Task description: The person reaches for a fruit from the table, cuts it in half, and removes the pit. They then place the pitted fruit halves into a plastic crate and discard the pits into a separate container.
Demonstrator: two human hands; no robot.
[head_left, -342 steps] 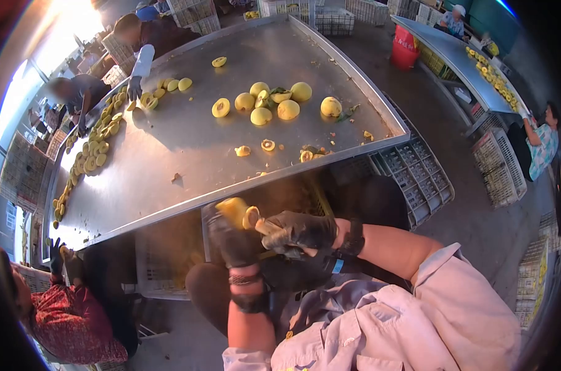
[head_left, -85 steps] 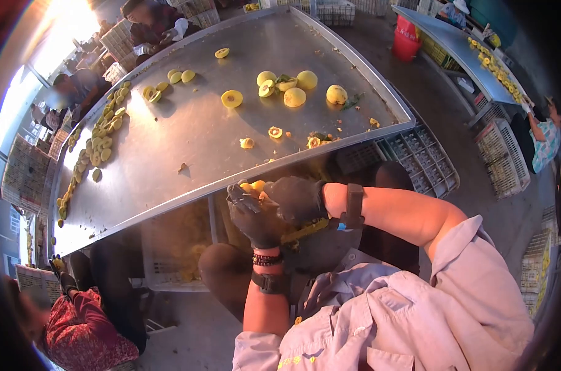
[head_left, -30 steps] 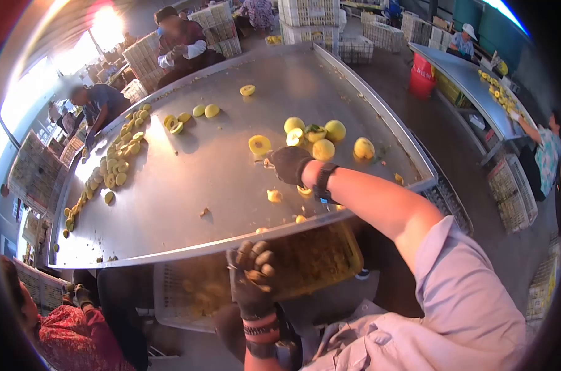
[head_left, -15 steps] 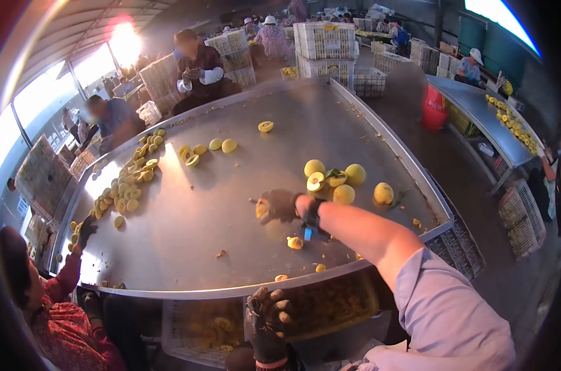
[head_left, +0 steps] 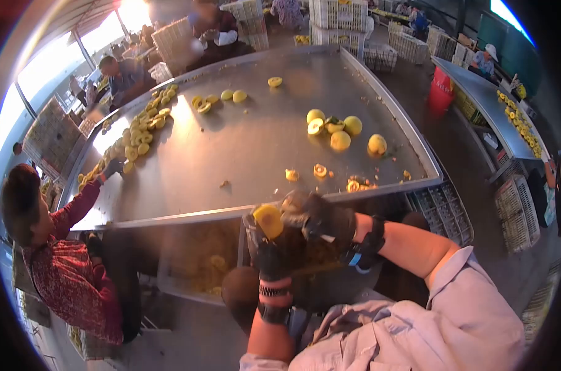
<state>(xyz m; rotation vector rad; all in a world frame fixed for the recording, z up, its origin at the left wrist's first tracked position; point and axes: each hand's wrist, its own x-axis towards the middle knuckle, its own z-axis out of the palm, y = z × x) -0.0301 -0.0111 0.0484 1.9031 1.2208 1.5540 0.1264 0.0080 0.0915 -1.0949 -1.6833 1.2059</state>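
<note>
My left hand (head_left: 269,253), in a dark glove, holds a yellow fruit half (head_left: 268,221) upright in front of the metal table (head_left: 187,185). Right beside it, my gloved right hand (head_left: 314,216) is closed near the fruit's edge; what its fingers hold is too unclear to name. Beyond my hands, several whole yellow fruits (head_left: 340,140) and a cut one (head_left: 315,127) lie together on the table. Small fruit pieces (head_left: 354,185) sit near the front edge.
A co-worker (head_left: 76,266) at the left reaches to a long pile of fruit halves (head_left: 132,139). Under the table edge is a crate (head_left: 200,260) of pieces. More people and stacked crates (head_left: 339,15) stand behind. A second table (head_left: 478,102) is at the right.
My right hand has come back from over the table to my left hand, which has risen and now holds a fruit half. The view has tilted down. More pieces lie near the front edge.
</note>
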